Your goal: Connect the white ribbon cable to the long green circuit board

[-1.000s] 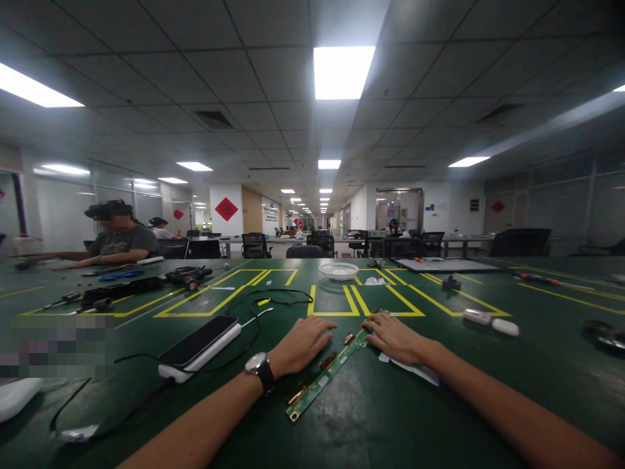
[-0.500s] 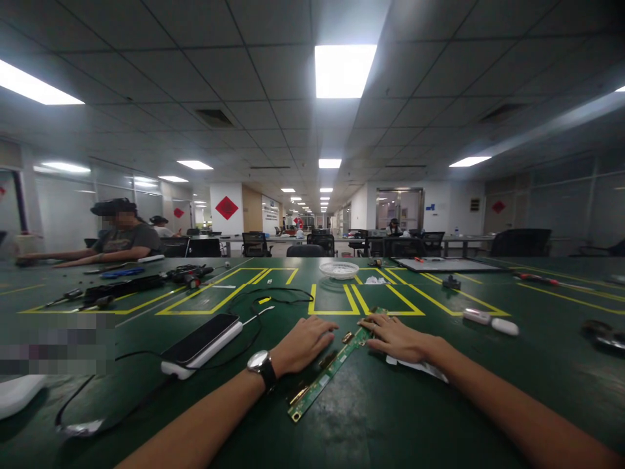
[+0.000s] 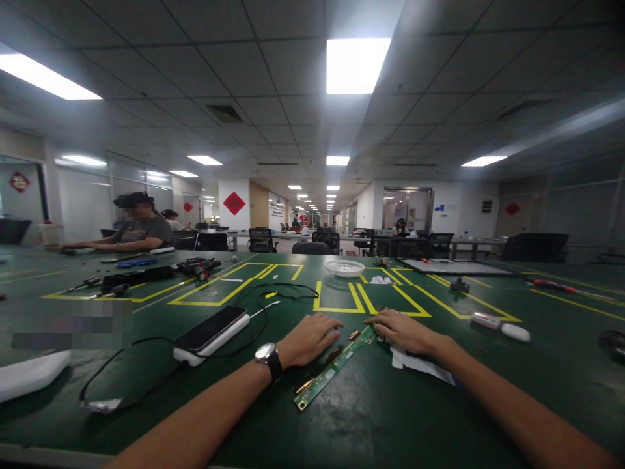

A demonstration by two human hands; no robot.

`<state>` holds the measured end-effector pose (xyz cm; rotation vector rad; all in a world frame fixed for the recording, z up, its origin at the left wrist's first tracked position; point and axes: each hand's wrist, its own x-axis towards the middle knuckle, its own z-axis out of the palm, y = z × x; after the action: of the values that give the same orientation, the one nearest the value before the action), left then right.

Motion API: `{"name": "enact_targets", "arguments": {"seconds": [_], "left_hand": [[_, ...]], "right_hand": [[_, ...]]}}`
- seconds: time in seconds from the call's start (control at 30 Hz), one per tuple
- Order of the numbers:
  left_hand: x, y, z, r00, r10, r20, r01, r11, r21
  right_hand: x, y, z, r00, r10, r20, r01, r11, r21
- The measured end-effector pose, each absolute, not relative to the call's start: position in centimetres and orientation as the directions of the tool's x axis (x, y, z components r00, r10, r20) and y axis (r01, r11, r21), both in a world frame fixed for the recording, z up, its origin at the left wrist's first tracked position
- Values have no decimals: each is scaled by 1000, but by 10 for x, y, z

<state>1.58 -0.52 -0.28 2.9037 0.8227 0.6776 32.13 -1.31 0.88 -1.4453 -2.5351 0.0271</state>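
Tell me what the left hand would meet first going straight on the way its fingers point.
The left hand would probably meet the right hand first, near the far end of the green circuit board, though depth is unclear.

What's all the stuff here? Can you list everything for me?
Circuit board: 1, green, front middle
Table: 1, green, foreground
Phone: 1, black, atop a white case
Cable: count unclear, black, left
Basket: 1, white, far middle
Crumpled paper: 1, white, beside basket
Paper strip: 1, white, right of circuit board
Small cases: 2, pinkish and white, right
Screwdriver: 1, reddish, far right
Tools: several, dark, far left
Chairs: several, black, background
People: at least 3, nearest in grey, background
Diamond signs: at least 4, red, walls
Lights: several, white, ceiling
Watch: 1, silver and black, left wrist
Left hand: 1, ungloved, left of circuit board
Right hand: 1, ungloved, at circuit board's far end
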Motion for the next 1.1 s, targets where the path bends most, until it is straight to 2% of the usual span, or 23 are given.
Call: {"name": "enact_targets", "arguments": {"seconds": [0.17, 0.27, 0.33, 0.5, 0.6, 0.7, 0.8, 0.87, 1.0, 1.1], "left_hand": [[15, -6, -2, 758, 519, 394, 498, -852, 163], [16, -6, -2, 757, 523, 392, 501, -849, 164], [16, -5, -2, 758, 522, 391, 499, -850, 167], [16, -2, -4, 753, 526, 395, 496, -849, 184], [15, -3, -5, 772, 511, 377, 473, -859, 196], [16, -5, -4, 809, 474, 347, 434, -880, 191], [18, -8, -3, 832, 444, 332, 408, -896, 175], [22, -11, -2, 841, 434, 324, 399, -901, 170], [31, -15, -3, 873, 400, 278, 363, -915, 177], [34, -14, -4, 897, 380, 226, 342, -920, 190]], "right_hand": [[322, -12, 6, -477, 858, 190, 866, 496, -62], [317, -12, 4, -479, 857, 191, 865, 498, -63], [313, -13, 4, -499, 847, 183, 845, 522, -112], [294, -25, 11, -607, 787, 110, 721, 604, -339], [282, -31, 16, -652, 750, 114, 666, 637, -388], [284, -29, 21, -634, 753, 176, 688, 654, -316], [305, -22, 26, -473, 855, 214, 844, 509, -170], [322, -19, 29, -386, 907, 170, 909, 405, -97], [338, -19, 28, -385, 922, 47, 917, 388, -96], [327, -22, 23, -422, 904, 62, 894, 427, -138]]}}
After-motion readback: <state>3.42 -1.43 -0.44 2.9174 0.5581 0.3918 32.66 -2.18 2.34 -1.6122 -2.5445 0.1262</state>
